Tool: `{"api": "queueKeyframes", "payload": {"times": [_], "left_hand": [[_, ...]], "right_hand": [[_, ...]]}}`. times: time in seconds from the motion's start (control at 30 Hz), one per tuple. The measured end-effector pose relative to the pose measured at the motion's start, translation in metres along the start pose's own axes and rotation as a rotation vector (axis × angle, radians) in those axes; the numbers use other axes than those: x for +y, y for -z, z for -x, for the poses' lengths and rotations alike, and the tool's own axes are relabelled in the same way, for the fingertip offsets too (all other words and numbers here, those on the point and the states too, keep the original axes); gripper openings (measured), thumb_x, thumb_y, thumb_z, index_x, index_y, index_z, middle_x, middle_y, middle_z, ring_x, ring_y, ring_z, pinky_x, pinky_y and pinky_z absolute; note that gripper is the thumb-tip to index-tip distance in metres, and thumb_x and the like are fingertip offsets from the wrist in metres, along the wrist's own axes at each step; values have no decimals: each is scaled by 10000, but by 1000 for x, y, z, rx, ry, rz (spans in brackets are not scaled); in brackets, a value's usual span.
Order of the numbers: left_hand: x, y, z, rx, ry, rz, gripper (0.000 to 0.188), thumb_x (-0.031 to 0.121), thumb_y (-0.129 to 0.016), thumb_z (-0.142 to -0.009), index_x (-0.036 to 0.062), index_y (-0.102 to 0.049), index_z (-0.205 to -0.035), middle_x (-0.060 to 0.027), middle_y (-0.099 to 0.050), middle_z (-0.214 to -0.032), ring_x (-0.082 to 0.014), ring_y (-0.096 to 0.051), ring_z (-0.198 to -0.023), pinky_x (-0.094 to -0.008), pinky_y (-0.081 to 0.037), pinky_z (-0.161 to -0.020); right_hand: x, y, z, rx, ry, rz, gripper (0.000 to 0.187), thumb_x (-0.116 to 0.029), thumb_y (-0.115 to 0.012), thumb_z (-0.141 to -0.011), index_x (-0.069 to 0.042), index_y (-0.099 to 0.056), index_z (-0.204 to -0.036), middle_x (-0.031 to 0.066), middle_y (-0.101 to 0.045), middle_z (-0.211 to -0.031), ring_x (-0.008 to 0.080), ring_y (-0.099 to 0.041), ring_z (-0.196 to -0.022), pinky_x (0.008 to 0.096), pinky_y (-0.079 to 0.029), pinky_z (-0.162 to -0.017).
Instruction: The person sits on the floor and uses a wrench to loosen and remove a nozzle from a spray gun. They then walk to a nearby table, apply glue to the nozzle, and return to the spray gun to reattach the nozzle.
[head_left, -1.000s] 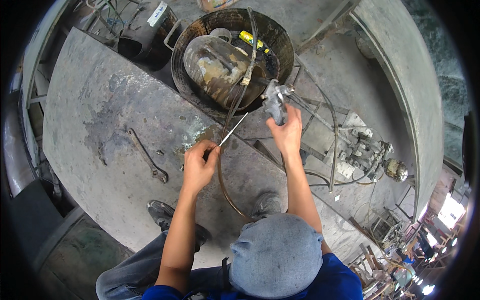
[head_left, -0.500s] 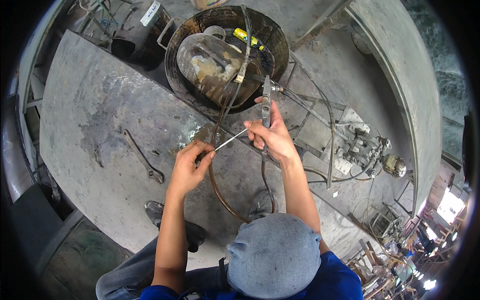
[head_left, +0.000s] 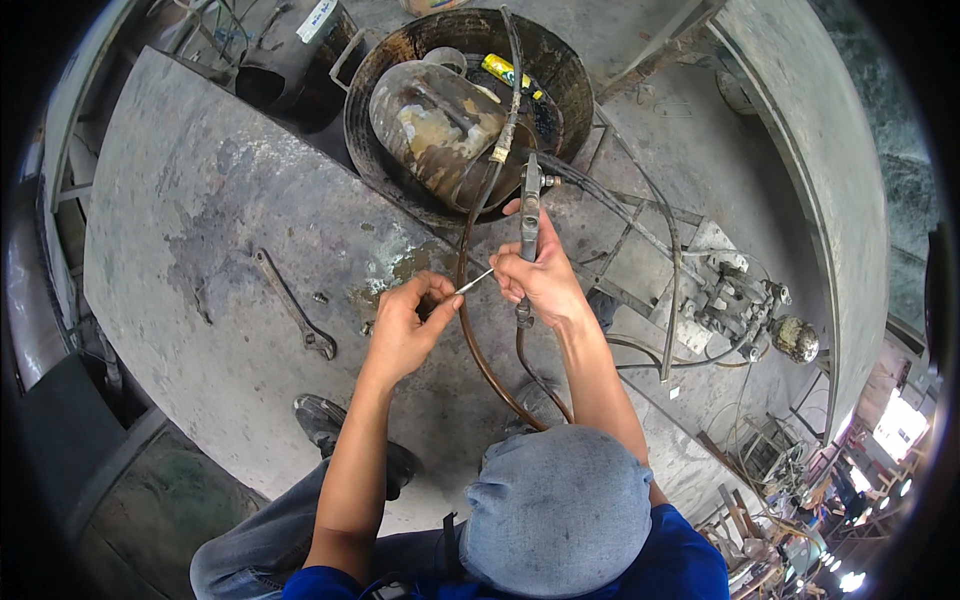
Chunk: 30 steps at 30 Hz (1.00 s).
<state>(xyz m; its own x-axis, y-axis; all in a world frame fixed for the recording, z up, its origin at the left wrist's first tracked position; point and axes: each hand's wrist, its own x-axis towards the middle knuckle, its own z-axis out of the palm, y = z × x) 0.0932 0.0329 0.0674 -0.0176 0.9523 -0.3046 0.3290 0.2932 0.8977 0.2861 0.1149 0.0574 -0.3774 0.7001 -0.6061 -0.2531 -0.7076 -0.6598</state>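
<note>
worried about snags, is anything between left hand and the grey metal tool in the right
Yes: the pale rod in the left hand spans the gap to the right hand, which grips the tool; the brown hose seems to pass beneath the rod.

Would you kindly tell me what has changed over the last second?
The right hand drew the spray gun toward the person, turning it, and its fingertips now meet the free end of the thin rod held in the left hand. The adjustable wrench and round tub stayed put.
</note>
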Motion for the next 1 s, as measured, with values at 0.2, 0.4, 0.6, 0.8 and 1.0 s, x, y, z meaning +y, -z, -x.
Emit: {"api": "queueKeyframes", "payload": {"times": [0.2, 0.4, 0.6, 0.8, 1.0], "left_hand": [[-6, 1, 0, 16, 65, 36, 177, 137, -718, -933, -35, -702, -975, -82, -664, -726, -145, -592, -636, -305, -470, -605], [-8, 4, 2, -12, 52, 8, 191, 154, -681, -962, -34, -707, -943, -91, -667, -706, -146, -603, -613, -309, -467, -579], [-12, 1, 2, -17, 49, 83, 212, 147, -642, -995, -34, -693, -899, -79, -659, -693, -124, -608, -612, -306, -466, -569], [-18, -4, 3, 1, 98, 227, 228, 143, -631, -1007, -33, -677, -870, -49, -652, -689, -100, -591, -617, -288, -455, -565], [-20, -5, 3, 12, 88, 235, 162, 126, -682, -974, -29, -667, -932, -28, -641, -743, -84, -572, -674, -261, -446, -611]], "right_hand": [[0, -4, 0, 21, 6, 0, 601, 119, -597, -868, -154, -397, -1365, 34, -548, -720, 83, -480, -540, 243, -345, -452], [-1, -5, 0, 9, 12, 11, 601, 123, -585, -868, -161, -400, -1364, 33, -545, -732, 84, -491, -553, 243, -351, -455], [-1, -5, 0, -9, 30, 12, 616, 119, -600, -867, -163, -394, -1374, 38, -563, -759, 84, -497, -554, 239, -357, -454], [-2, -4, 1, -22, 38, 24, 619, 124, -600, -863, -152, -391, -1376, 44, -578, -770, 87, -499, -552, 242, -365, -457], [-4, -4, 1, -12, 35, 19, 609, 126, -591, -867, -158, -394, -1369, 38, -567, -754, 86, -494, -550, 249, -359, -458]]}}
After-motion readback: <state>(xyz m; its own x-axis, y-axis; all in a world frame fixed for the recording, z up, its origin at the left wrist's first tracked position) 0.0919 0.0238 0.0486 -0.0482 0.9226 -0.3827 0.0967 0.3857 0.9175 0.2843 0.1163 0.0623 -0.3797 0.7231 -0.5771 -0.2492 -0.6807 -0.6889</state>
